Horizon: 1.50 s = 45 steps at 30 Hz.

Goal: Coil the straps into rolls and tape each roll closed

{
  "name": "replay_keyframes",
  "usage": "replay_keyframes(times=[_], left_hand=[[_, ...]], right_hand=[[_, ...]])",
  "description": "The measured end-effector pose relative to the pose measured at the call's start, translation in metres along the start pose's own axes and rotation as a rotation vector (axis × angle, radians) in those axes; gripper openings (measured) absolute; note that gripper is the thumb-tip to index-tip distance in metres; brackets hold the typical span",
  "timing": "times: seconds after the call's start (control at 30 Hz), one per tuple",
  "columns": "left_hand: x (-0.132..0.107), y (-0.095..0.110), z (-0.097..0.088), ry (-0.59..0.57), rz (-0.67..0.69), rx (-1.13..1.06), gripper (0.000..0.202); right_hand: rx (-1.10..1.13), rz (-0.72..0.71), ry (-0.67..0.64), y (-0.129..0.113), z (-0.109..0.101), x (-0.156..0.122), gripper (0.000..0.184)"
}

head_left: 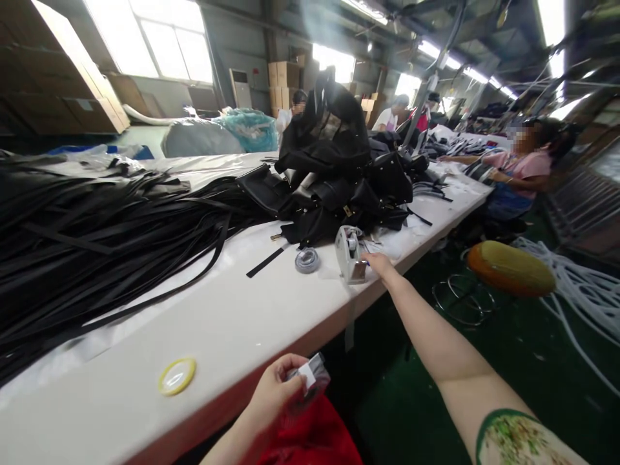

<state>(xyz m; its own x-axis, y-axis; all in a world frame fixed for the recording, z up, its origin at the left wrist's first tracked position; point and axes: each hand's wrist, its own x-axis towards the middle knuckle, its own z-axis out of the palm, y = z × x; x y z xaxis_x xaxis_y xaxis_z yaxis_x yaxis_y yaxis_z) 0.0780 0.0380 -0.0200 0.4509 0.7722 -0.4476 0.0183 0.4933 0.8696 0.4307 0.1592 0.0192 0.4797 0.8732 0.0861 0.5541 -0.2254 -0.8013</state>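
Low in front of my red clothing, my left hand (pixel 281 384) is closed around a small dark packet (pixel 317 373) in shiny clear plastic, with a white label near the thumb. My right hand (pixel 380 265) reaches to the table edge beside a pale grey tape dispenser (pixel 346 252). Its fingers are drawn together at the dispenser's front end, where a bit of blue shows; what they pinch, if anything, is too small to make out. A coiled grey roll (pixel 307 260) lies left of the dispenser. A short black strip (pixel 266 261) is farther left.
Black bags (pixel 334 161) are heaped behind the dispenser. Long black straps (pixel 121 226) cover the table's left side. A yellow-rimmed disc (pixel 177 376) lies near the front of the white table (pixel 232 310). On the right are a stool (pixel 511 268), white tubing (pixel 581 284) and a seated person (pixel 526 168).
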Motion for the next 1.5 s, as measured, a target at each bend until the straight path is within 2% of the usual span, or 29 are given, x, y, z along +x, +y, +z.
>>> replay_keyframes(times=[0.1, 0.2, 0.33, 0.43, 0.53, 0.6, 0.63, 0.77, 0.8, 0.87, 1.03, 1.23, 1.4, 1.5], left_hand=[[0.007, -0.006, 0.000, 0.081, 0.001, -0.038, 0.030], [0.014, -0.013, -0.003, 0.090, -0.033, -0.076, 0.034], [0.018, -0.011, -0.008, 0.089, -0.041, -0.108, 0.038], [0.018, 0.000, -0.007, 0.094, -0.006, -0.116, 0.041], [0.014, 0.013, -0.001, 0.057, 0.033, -0.111, 0.044], [0.012, 0.020, 0.005, 0.039, 0.100, -0.075, 0.042], [0.011, 0.021, 0.008, 0.041, 0.142, -0.047, 0.040], [0.014, 0.017, 0.015, 0.065, 0.243, 0.050, 0.034], [0.014, 0.016, 0.015, 0.070, 0.255, 0.068, 0.033], [0.013, 0.016, 0.014, 0.082, 0.286, 0.104, 0.030], [0.008, 0.018, 0.010, 0.108, 0.362, 0.173, 0.023], [0.013, 0.010, 0.008, 0.122, 0.380, 0.190, 0.025], [0.010, 0.011, 0.010, 0.288, 0.377, 0.240, 0.025], [-0.001, 0.018, 0.019, 0.311, 0.493, 0.436, 0.021]], right_hand=[[0.134, 0.065, -0.039, 0.001, 0.014, 0.011, 0.033], [0.239, 0.071, -0.001, 0.001, 0.020, 0.001, 0.037], [0.316, 0.050, 0.085, 0.012, 0.021, -0.030, 0.035], [0.345, 0.087, 0.060, 0.021, 0.022, -0.057, 0.036], [0.392, 0.107, 0.020, 0.014, 0.024, -0.086, 0.039], [0.447, 0.098, -0.066, -0.004, 0.028, -0.113, 0.040], [0.484, 0.086, -0.151, -0.015, 0.031, -0.128, 0.040], [0.627, 0.061, -0.593, -0.053, 0.047, -0.187, 0.033], [0.640, 0.078, -0.658, -0.057, 0.051, -0.198, 0.032], [0.631, 0.119, -0.702, -0.058, 0.060, -0.213, 0.033], [0.524, 0.160, -0.645, -0.046, 0.076, -0.218, 0.039], [0.481, 0.215, -0.616, -0.046, 0.080, -0.220, 0.043], [0.672, 0.278, -0.737, -0.043, 0.084, -0.224, 0.043], [0.768, 0.287, -0.707, -0.044, 0.091, -0.225, 0.039]])
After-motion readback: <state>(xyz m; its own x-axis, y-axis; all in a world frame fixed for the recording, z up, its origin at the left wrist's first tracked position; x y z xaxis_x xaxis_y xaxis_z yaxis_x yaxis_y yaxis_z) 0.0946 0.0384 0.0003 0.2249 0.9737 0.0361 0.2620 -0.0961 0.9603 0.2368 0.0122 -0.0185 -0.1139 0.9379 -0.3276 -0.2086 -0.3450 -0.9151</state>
